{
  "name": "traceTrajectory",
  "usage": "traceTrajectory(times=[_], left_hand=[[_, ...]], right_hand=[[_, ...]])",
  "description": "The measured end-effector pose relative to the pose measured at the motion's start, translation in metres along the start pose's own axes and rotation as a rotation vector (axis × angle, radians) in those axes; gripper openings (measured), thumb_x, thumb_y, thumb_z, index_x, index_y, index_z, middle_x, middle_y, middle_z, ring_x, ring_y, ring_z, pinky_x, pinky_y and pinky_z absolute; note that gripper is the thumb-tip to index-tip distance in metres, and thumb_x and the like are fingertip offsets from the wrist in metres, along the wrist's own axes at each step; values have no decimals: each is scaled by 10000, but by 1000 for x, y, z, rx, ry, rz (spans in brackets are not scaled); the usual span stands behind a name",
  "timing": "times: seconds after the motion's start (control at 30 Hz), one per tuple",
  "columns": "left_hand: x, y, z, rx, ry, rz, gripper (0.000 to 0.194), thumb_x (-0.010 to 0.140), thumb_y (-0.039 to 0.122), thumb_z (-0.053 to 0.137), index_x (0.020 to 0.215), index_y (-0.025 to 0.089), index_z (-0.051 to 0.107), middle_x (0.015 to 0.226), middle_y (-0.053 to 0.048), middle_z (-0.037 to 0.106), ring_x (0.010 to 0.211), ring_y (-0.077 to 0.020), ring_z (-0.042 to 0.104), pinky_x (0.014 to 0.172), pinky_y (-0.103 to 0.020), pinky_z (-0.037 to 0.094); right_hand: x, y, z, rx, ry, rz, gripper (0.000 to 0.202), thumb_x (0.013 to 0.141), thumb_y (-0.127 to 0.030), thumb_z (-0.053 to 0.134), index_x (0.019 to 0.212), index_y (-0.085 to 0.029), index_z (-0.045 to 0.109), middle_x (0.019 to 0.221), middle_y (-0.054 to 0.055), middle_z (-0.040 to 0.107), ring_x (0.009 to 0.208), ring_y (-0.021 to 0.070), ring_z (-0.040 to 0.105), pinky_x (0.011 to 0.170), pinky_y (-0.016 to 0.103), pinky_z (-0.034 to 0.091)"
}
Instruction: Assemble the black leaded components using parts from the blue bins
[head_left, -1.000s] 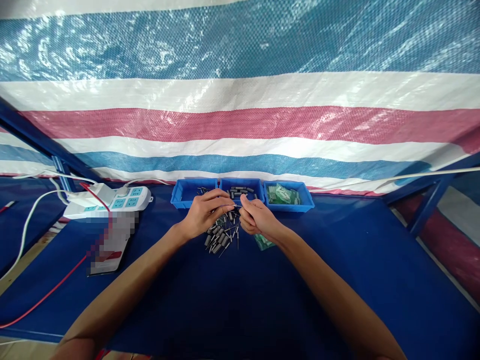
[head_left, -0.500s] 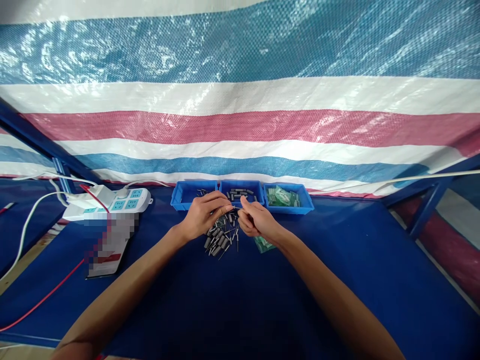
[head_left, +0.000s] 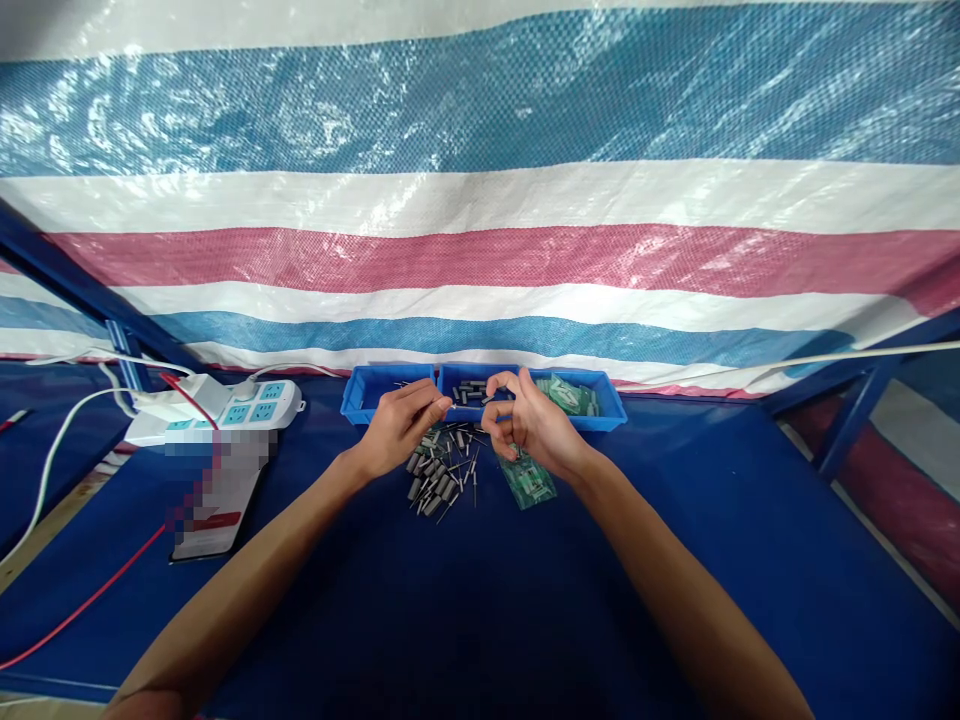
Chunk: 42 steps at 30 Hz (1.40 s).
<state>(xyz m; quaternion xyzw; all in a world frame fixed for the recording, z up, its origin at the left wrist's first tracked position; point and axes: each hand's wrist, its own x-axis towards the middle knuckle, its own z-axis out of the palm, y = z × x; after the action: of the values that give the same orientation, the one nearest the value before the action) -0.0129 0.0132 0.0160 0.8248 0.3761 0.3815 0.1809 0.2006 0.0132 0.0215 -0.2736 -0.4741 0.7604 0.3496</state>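
My left hand is closed in a pinch just in front of the left blue bin. A tiny pale metallic tip shows at its fingertips; the rest of this thin piece is hidden. With thumb and fingers curved apart, my right hand is open before the middle and right bins and appears to hold nothing. Between and below the hands lies a pile of grey cylinders and thin metal pins with thicker sleeves. A clear greenish bag of small parts lies on the table, partly under my right hand.
Blue bins stand in a row at the back, holding pins, dark cylinders and green-white packets. On the left are a white power strip, a phone and a red cable. A striped tarp hangs behind.
My right hand has opened and moved right, away from the thin metal piece it held together with my left hand. My left hand has shifted slightly left, still pinched.
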Motion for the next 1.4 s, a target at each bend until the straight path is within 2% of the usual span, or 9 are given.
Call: traceTrajectory(times=[0.07, 0.2, 0.4, 0.53, 0.73, 1.17, 1.4], left_hand=[[0, 0, 1, -14, 4, -18, 332, 949, 298, 423, 688, 134, 546, 633, -3, 494, 589, -98, 449, 584, -221, 374], [-1, 1, 3, -48, 11, -62, 339, 946, 314, 428, 680, 136, 541, 621, 5, 488, 584, -95, 449, 576, -221, 371], [-2, 3, 6, -84, 3, -64, 329, 945, 304, 434, 683, 137, 539, 621, 9, 483, 595, -95, 447, 598, -228, 360], [-2, 6, 9, -93, -46, -40, 331, 951, 296, 421, 685, 134, 535, 647, 5, 487, 608, -92, 449, 609, -225, 360], [-4, 9, 13, -127, -114, -12, 327, 956, 280, 407, 695, 129, 534, 665, 2, 479, 621, -95, 441, 622, -230, 358], [-7, 10, 18, -136, -132, -40, 341, 956, 302, 405, 692, 131, 536, 681, -12, 513, 634, -105, 461, 627, -241, 369], [-6, 12, 15, -204, -182, -32, 331, 961, 276, 397, 683, 134, 508, 656, 10, 464, 606, -87, 430, 607, -225, 347]], right_hand=[[-2, -1, 1, 38, -57, -1, 425, 918, -627, 235, 926, -238, 406, 664, -42, 504, 413, 100, 457, 431, 220, 363], [-2, 0, 4, 101, -106, 20, 538, 902, -661, 203, 749, -192, 419, 699, -34, 422, 429, 71, 391, 428, 214, 341], [-2, 4, 3, 62, -179, 48, 622, 922, -635, 148, 547, -179, 344, 557, -50, 257, 428, 74, 247, 426, 215, 269], [-1, 12, 3, -4, -247, 46, 639, 933, -619, 156, 461, -198, 245, 479, -57, 204, 398, 71, 204, 416, 229, 240], [0, 19, 4, 2, -285, 69, 650, 927, -633, 179, 436, -207, 218, 424, -66, 184, 362, 64, 185, 392, 229, 211], [-1, 22, 5, 80, -318, 100, 647, 936, -619, 142, 441, -208, 217, 423, -68, 183, 359, 65, 185, 400, 232, 222], [-1, 21, 4, 139, -355, 93, 653, 940, -604, 75, 442, -207, 223, 428, -66, 185, 363, 66, 177, 392, 230, 214]])
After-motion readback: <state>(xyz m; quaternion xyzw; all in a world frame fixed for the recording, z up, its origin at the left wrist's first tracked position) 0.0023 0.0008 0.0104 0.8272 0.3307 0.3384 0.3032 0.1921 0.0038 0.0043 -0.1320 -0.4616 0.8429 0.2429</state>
